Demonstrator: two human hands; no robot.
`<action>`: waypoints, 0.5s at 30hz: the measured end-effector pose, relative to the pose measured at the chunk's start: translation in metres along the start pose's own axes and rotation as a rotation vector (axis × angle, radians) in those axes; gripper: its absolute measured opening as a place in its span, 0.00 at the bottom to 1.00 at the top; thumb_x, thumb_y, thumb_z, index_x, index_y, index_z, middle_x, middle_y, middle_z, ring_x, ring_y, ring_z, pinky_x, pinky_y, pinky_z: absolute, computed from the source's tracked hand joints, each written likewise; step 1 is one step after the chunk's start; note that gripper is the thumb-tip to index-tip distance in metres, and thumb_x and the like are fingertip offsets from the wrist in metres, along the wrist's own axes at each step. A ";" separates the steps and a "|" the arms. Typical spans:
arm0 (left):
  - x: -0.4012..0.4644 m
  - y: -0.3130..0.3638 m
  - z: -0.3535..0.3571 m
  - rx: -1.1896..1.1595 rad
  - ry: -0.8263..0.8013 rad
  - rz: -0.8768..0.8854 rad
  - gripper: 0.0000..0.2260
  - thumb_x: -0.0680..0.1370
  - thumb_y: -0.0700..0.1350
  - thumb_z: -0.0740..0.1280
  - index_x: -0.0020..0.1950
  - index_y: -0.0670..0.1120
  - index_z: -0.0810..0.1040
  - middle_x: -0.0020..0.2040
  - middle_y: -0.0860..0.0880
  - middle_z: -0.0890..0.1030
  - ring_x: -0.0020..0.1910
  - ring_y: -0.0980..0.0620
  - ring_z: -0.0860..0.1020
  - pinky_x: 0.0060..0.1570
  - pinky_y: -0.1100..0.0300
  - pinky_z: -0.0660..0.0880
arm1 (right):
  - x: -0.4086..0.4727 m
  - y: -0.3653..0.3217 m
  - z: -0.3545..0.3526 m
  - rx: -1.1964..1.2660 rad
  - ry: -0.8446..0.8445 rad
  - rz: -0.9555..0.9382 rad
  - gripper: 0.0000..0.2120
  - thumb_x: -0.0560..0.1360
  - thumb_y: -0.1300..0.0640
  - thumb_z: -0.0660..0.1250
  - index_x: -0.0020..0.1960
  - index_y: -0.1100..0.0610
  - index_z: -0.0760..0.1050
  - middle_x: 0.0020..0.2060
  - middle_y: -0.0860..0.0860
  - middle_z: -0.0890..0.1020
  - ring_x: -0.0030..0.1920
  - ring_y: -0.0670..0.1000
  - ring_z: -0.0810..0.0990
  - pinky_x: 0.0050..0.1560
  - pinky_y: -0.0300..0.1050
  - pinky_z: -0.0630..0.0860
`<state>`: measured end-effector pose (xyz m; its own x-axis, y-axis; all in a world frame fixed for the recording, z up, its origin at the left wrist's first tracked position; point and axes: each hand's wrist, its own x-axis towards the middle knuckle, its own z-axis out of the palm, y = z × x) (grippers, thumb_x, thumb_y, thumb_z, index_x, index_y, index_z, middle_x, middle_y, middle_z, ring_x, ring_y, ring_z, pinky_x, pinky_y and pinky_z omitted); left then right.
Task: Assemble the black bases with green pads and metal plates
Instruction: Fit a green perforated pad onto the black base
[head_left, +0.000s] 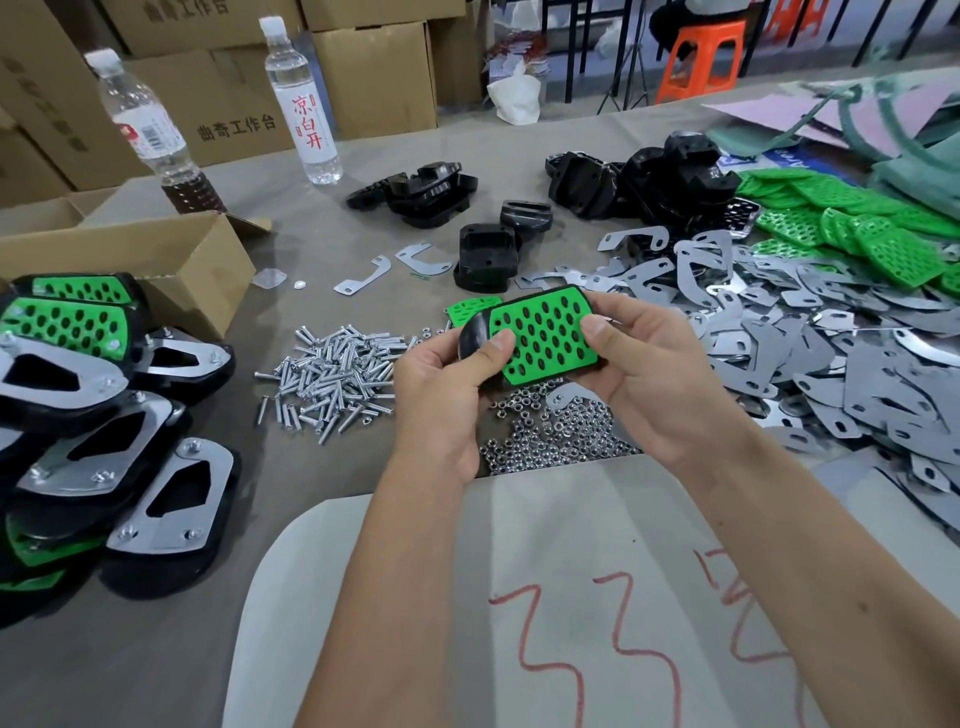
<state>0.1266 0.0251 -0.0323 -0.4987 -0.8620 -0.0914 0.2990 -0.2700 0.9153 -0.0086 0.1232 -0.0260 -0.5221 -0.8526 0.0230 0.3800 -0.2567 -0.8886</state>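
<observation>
My left hand (447, 384) and right hand (644, 364) both grip black base (474, 335), thumbs pressing green pad (545, 332) to seat it. Screws (332, 374), nuts (550, 431) heaped on surface below, within reach.

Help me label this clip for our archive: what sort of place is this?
Probably a small workshop assembly bench: loose piles of screws and metal plates cover the table, finished units are stacked at one side, and cardboard cartons are piled behind.
</observation>
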 end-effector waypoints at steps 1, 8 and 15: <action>0.001 -0.002 0.003 0.004 0.044 0.020 0.05 0.74 0.33 0.74 0.48 0.40 0.85 0.44 0.44 0.88 0.43 0.48 0.86 0.40 0.56 0.83 | 0.000 0.001 0.001 -0.002 0.002 0.016 0.12 0.83 0.69 0.60 0.64 0.68 0.74 0.59 0.66 0.82 0.61 0.62 0.83 0.60 0.55 0.82; 0.010 -0.009 0.002 -0.039 0.310 0.095 0.05 0.77 0.43 0.76 0.46 0.43 0.83 0.37 0.50 0.86 0.38 0.52 0.84 0.38 0.56 0.82 | -0.009 0.006 0.008 -0.104 -0.194 0.176 0.17 0.78 0.76 0.63 0.64 0.65 0.75 0.56 0.64 0.85 0.54 0.60 0.86 0.50 0.51 0.85; 0.003 -0.004 0.005 0.003 0.150 0.010 0.04 0.78 0.38 0.74 0.49 0.38 0.83 0.43 0.42 0.87 0.44 0.44 0.86 0.49 0.46 0.84 | -0.006 0.014 0.010 -0.103 -0.030 0.032 0.18 0.77 0.75 0.66 0.66 0.68 0.75 0.55 0.67 0.84 0.53 0.64 0.86 0.50 0.55 0.86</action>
<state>0.1203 0.0255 -0.0340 -0.3685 -0.9191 -0.1396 0.3006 -0.2599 0.9176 0.0072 0.1202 -0.0338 -0.4871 -0.8734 0.0060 0.3152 -0.1822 -0.9314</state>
